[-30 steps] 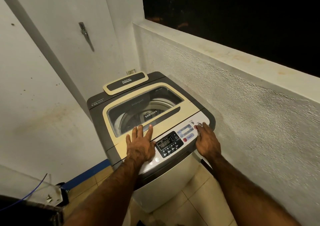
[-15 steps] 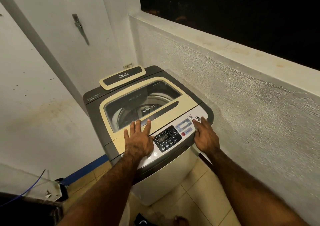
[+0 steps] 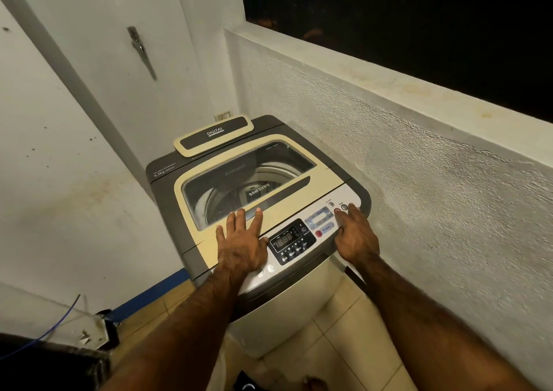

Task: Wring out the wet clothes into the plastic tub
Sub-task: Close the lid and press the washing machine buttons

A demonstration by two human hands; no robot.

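Note:
A top-loading washing machine (image 3: 302, 309) stands in the corner with its cream lid (image 3: 284, 203) closed. Through the lid's window I see the metal drum; no clothes show inside. My left hand (image 3: 242, 248) lies flat on the lid's front edge, fingers spread, holding nothing. My right hand (image 3: 354, 235) rests on the right end of the control panel (image 3: 294, 241), fingertips at the round buttons near the corner. The panel's display is lit. No wet clothes and no plastic tub are clearly in view.
A rough white parapet wall (image 3: 419, 196) runs along the right, with a dark opening above it. White walls close the left and back. A dark object (image 3: 54, 363) with a blue cable (image 3: 57, 327) sits at the lower left. Beige tiles (image 3: 338, 351) cover the floor.
My hands stay on the lid and panel. My right fingertips have shifted slightly along the buttons at the panel's right end. The view has moved a little.

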